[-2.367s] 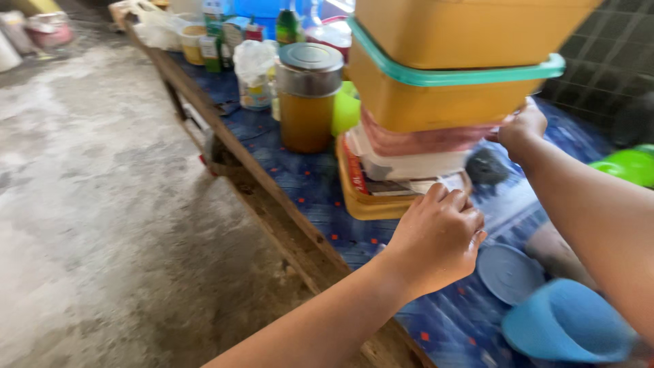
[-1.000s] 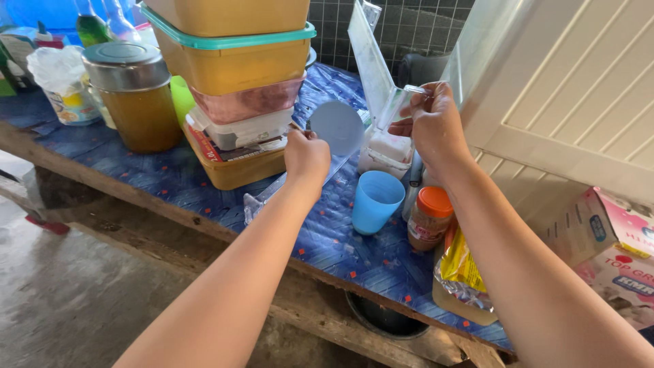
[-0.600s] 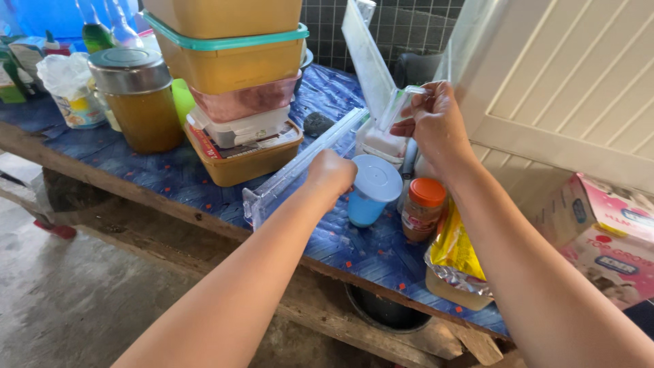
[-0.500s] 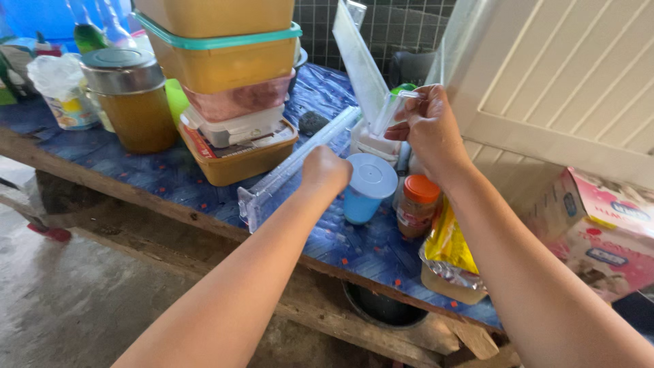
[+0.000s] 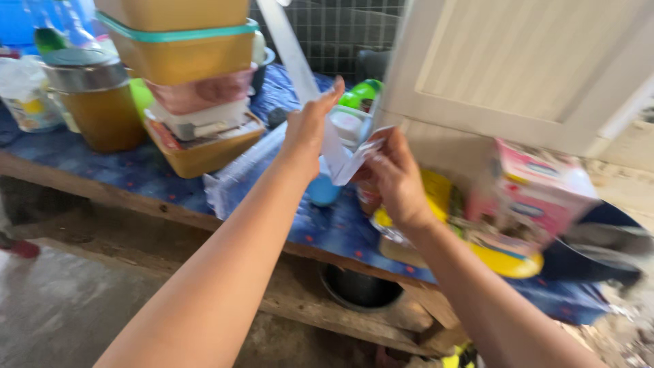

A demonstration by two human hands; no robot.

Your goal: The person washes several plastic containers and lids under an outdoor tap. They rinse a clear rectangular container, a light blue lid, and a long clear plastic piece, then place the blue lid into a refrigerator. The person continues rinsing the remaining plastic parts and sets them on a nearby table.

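Holding a clear plastic bag (image 5: pixel 320 116) between both hands above the tabletop (image 5: pixel 122 184).
Head view: left hand (image 5: pixel 306 133) lifted off the blue cup (image 5: pixel 322 191), now flat against the bag's long strip, fingers straight; right hand (image 5: pixel 392 174) pinching the folded lower end. Blue cup just below both grips, half hidden. Left of the grips: stacked yellow tubs (image 5: pixel 184 48), amber jar (image 5: pixel 99 102). Right of them: pink carton (image 5: pixel 538 194), yellow packet (image 5: pixel 436 197). Behind: green bottle (image 5: pixel 364 92).

Bright daylight, heavy motion blur esp. right edge.
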